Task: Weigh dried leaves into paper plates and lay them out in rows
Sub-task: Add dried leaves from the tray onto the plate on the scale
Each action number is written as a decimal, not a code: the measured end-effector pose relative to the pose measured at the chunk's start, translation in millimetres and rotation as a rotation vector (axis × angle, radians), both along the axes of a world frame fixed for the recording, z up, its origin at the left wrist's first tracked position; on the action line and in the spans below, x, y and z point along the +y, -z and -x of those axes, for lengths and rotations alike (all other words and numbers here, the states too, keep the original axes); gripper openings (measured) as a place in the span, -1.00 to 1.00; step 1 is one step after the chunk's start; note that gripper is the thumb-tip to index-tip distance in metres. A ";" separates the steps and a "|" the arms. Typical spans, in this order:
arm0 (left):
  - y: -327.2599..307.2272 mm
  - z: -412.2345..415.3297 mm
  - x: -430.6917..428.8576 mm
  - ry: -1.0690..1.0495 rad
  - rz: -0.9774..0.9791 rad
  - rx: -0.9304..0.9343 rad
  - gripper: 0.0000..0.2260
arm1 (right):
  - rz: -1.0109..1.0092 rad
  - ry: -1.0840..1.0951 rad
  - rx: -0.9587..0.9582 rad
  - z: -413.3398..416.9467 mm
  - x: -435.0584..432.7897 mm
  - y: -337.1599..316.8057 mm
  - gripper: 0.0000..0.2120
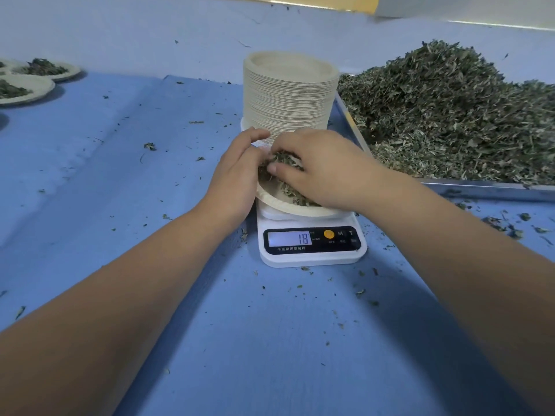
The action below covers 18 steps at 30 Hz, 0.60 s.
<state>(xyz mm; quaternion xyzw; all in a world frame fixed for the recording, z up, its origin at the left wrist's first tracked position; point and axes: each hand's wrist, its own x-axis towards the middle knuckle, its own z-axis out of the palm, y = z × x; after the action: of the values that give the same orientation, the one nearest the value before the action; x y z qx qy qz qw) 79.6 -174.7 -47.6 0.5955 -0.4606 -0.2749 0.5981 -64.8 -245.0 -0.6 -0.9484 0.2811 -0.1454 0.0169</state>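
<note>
With the paper plate (285, 206) of dried leaves (282, 160) on the scale (312, 256), left hand (237, 172) cupped open against its 9 o'clock rim and right hand (326, 169) pinching leaves on top, either hand's weight could skew the 18 reading or spill leaves onto the surface (270, 340).

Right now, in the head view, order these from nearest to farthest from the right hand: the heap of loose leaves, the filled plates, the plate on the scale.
1. Plate on the scale: beneath the right hand, which pinches the leaves in it.
2. Heap of loose leaves: on the tray, to the right.
3. Filled plates: far left, across the table.
</note>
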 end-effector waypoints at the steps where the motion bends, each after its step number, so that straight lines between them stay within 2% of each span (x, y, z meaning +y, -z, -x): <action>1: -0.2 -0.1 0.0 -0.005 -0.002 0.009 -0.70 | 0.000 -0.014 -0.056 -1.5 -0.7 -0.8 -0.72; 8: 1.5 -3.2 -3.2 -0.048 -0.014 0.075 -0.66 | -0.057 0.048 -0.354 1.6 -5.1 -23.8 -0.80; 18: 1.5 -3.9 -4.5 -0.099 0.010 0.100 -0.69 | -0.090 0.114 -0.383 12.6 -7.0 -29.9 -0.76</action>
<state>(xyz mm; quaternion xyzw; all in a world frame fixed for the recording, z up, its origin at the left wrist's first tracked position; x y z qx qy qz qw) 83.5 -179.2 -49.0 0.6000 -0.4014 -0.2721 0.6363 -77.4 -252.0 29.3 -0.8844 0.3322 -0.3109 0.1042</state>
